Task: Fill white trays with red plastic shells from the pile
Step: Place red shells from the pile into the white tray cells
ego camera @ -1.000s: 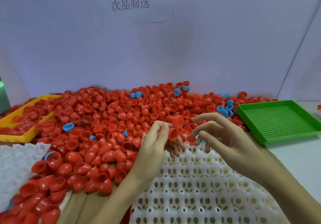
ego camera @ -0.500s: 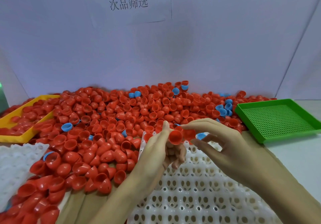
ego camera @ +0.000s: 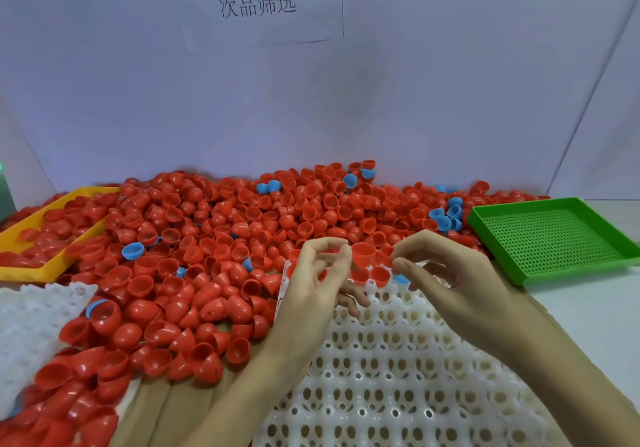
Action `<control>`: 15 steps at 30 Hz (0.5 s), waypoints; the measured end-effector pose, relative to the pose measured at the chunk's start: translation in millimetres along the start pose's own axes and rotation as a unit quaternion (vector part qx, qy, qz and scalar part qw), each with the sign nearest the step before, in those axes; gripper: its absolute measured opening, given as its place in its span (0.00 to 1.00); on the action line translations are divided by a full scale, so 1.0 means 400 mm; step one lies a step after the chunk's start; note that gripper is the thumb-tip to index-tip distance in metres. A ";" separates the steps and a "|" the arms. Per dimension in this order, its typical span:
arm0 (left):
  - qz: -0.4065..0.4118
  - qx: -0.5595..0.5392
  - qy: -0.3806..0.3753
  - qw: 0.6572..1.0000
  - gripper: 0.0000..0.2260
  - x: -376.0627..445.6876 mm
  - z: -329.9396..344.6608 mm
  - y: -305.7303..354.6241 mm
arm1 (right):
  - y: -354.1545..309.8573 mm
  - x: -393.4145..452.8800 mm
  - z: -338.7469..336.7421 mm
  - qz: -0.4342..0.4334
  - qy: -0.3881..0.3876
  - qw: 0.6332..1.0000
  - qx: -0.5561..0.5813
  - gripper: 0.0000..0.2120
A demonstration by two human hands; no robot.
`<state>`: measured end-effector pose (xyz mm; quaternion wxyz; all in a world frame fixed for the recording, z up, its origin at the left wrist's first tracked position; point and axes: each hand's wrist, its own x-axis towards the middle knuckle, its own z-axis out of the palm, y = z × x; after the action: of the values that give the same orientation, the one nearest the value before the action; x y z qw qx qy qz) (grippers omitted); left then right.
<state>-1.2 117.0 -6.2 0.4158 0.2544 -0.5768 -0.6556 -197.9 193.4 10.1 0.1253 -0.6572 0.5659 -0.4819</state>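
Observation:
A big pile of red plastic shells point(ego camera: 221, 238) covers the table's back and left. A white tray point(ego camera: 398, 370) with rows of empty sockets lies in front of me, and two red shells point(ego camera: 370, 276) sit in its far row. My left hand point(ego camera: 311, 287) is curled over the tray's far left corner. Its thumb and fingertips pinch a red shell point(ego camera: 363, 251), and more red shows inside its palm. My right hand point(ego camera: 450, 273) hovers over the far row, thumb and forefinger pinching another red shell point(ego camera: 385, 257) right beside the first.
A second white tray point(ego camera: 31, 325) lies at the left, partly buried by shells. A yellow tray point(ego camera: 52, 266) with red shells stands at the far left, a green perforated tray point(ego camera: 554, 238) at the right. Several blue shells point(ego camera: 446, 218) are mixed into the pile. A white wall stands behind.
Both hands have come together over the tray's far edge. The right hand, open a second ago, now pinches a shell beside the one in the left hand.

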 end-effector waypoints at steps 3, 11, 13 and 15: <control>0.024 0.041 -0.015 0.999 0.12 -0.003 -0.001 -0.002 | 0.023 0.006 -0.022 0.016 -0.005 1.000 -0.005 0.04; 0.088 0.149 -0.034 0.984 0.11 -0.012 0.013 -0.017 | 0.035 0.005 -0.016 0.018 -0.049 0.998 -0.022 0.10; 0.135 0.214 -0.031 0.967 0.12 -0.013 0.014 -0.025 | 0.032 0.006 -0.010 0.038 -0.070 0.996 0.031 0.09; 0.172 0.251 -0.033 0.952 0.13 -0.016 0.016 -0.030 | 0.032 0.006 -0.008 0.050 -0.090 0.993 0.066 0.09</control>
<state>-6.3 125.7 -17.6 0.4258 0.2251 -0.7712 -0.4162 -208.6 188.2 3.6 0.2425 -0.6589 0.5514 -0.4505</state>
